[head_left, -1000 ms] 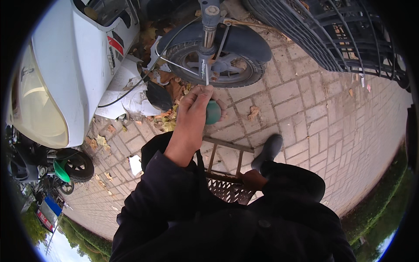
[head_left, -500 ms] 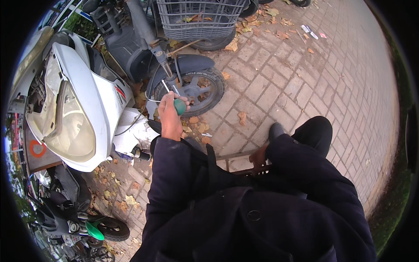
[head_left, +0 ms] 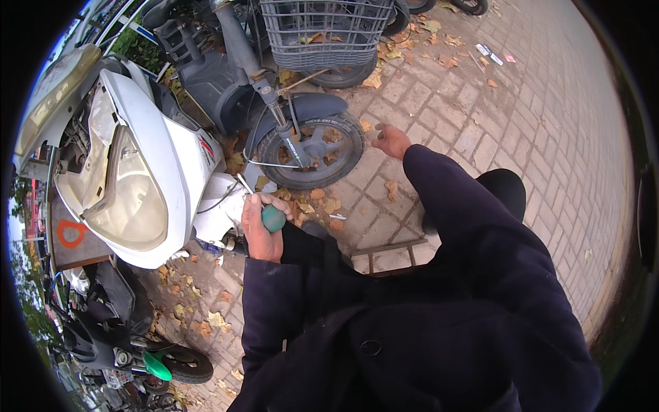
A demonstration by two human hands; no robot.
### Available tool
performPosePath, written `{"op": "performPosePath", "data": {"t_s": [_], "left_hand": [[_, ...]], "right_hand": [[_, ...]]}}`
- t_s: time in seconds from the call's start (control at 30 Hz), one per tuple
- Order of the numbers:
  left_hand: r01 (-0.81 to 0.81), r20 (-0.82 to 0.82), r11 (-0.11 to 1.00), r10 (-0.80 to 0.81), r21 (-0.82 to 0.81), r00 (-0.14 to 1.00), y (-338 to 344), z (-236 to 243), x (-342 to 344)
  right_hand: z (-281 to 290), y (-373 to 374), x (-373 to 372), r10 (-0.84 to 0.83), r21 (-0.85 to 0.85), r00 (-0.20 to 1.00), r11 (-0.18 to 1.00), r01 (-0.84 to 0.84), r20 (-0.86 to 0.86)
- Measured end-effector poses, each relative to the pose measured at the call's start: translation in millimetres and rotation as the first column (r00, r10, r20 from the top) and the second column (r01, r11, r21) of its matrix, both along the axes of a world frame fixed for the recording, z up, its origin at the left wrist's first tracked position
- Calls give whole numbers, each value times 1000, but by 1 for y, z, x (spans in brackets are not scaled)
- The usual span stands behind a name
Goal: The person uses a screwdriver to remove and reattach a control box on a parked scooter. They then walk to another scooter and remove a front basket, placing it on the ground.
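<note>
My left hand [head_left: 262, 230] is closed on a round green, ball-shaped object [head_left: 273, 218]. A thin pale rod [head_left: 244, 184] sticks out past its fingertips; I cannot tell whether rod and ball are one piece. This hand is beside the nose of a white scooter [head_left: 165, 172], below the front wheel [head_left: 312, 154] of a dark two-wheeler. My right hand [head_left: 392, 141] reaches forward above the paving, right of that wheel. Its thumb and fingers are bent but apart, and nothing shows between them.
Ahead is a grey basket [head_left: 326, 41] on a parked vehicle. A brown slatted frame [head_left: 398, 248] lies close in front of my body. Another two-wheeler with a green fender [head_left: 156, 365] stands at the lower left. Dry leaves litter the brick paving [head_left: 439, 130].
My left hand has drawn back from the wheel toward me, still holding the green object. My right hand has risen from the brown frame and stretched forward.
</note>
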State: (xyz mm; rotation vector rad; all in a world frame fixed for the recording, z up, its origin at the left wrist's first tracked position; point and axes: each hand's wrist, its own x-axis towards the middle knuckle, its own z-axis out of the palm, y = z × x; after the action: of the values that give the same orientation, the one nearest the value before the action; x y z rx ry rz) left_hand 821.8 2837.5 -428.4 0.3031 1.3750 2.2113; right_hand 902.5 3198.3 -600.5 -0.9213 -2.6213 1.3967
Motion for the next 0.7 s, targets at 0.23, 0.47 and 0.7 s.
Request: {"op": "performPosePath", "data": {"t_s": [0.23, 0.47, 0.7], "left_hand": [[-34, 131, 986, 56, -160, 990, 32, -8, -14], [-36, 151, 964, 78, -262, 985, 53, -13, -18], [-94, 167, 961, 141, -260, 976, 63, 3, -7]], "right_hand": [[-37, 20, -61, -20, 9, 1000, 1000, 19, 25], [-65, 28, -106, 67, -290, 990, 952, -101, -126], [-51, 27, -91, 155, -27, 983, 987, -158, -94]]}}
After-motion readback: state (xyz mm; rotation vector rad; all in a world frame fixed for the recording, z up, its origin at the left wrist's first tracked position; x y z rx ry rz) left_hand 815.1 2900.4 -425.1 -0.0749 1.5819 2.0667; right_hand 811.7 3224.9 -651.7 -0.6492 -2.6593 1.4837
